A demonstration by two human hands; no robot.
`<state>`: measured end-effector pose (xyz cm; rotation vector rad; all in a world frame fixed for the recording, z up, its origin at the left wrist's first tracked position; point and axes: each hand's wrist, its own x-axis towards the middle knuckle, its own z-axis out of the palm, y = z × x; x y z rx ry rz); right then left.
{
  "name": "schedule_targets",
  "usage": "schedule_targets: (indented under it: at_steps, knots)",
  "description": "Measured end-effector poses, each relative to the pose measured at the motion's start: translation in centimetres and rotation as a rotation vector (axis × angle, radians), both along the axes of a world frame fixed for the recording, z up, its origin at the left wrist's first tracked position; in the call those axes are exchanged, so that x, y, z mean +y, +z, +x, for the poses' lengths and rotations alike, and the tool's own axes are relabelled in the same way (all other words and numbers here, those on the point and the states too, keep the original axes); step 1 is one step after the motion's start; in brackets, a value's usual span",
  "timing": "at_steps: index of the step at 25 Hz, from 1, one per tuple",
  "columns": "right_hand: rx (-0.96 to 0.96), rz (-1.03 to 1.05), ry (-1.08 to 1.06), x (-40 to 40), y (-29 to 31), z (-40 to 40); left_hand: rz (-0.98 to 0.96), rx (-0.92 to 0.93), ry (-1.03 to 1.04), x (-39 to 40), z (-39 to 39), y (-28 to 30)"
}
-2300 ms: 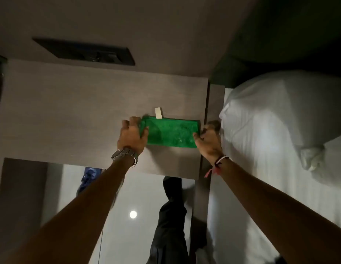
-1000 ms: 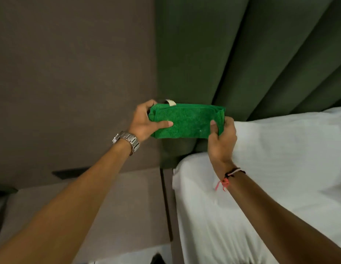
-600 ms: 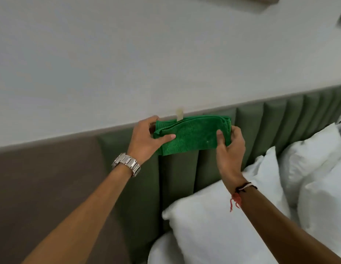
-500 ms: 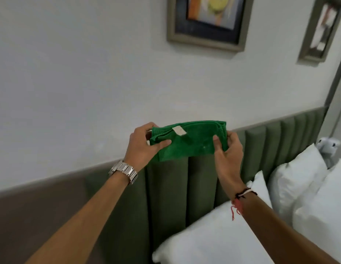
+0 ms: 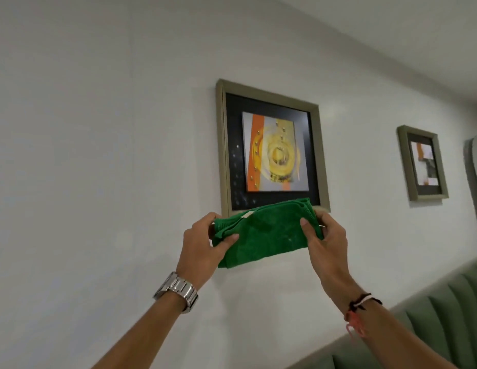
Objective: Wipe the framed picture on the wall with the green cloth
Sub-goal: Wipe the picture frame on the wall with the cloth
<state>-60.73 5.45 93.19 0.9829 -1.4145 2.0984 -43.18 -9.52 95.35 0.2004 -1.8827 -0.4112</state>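
A framed picture [image 5: 270, 146] with a dull gold frame, black mat and a yellow and orange print hangs on the white wall. Just below it I hold a folded green cloth [image 5: 264, 234] stretched between both hands. My left hand [image 5: 205, 247], with a metal watch on the wrist, pinches its left end. My right hand [image 5: 323, 239], with thread bracelets on the wrist, grips its right end. The cloth's top edge overlaps the frame's bottom rail in the view; whether it touches the frame is unclear.
A second, smaller framed picture [image 5: 422, 162] hangs further right on the same wall. A green padded headboard [image 5: 431, 312] runs along the lower right. A grey-green upright edge [image 5: 474, 177] shows at the far right.
My view swung up from the bedside table and bed to the wall. Both hands lifted the cloth from the table up to just under the picture, still gripping its two ends.
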Motion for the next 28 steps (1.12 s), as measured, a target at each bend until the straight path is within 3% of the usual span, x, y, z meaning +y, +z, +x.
schedule_targets:
  at_steps: [4, 6, 10, 14, 22, 25, 28]
  knots:
    - [0.211, -0.029, -0.094, -1.2, 6.8, -0.3, -0.298, 0.077, 0.236, -1.1, 2.2, 5.3]
    - [0.334, -0.009, -0.150, -1.6, 10.9, -0.7, -0.565, 0.093, 0.449, -2.1, 3.0, 9.2]
    - [0.574, 0.088, -0.278, -2.7, 17.4, -1.2, -1.011, -0.147, 0.827, -3.0, 3.3, 17.1]
    - [0.666, 0.162, -0.536, -5.5, 20.4, -1.9, -1.081, -0.272, 0.918, -3.9, 1.3, 21.9]
    - [0.621, 0.023, -0.785, -10.8, 19.8, -2.0, -1.076, -0.336, 1.025, -6.7, -0.5, 22.3]
    - [0.774, -0.068, -0.654, -12.2, 19.0, -2.0, -1.081, -0.322, 1.009, -6.9, -0.8, 22.4]
    - [0.847, 0.030, -0.470, -13.5, 17.4, -2.0, -1.084, -0.306, 1.018, -7.1, -0.9, 22.5]
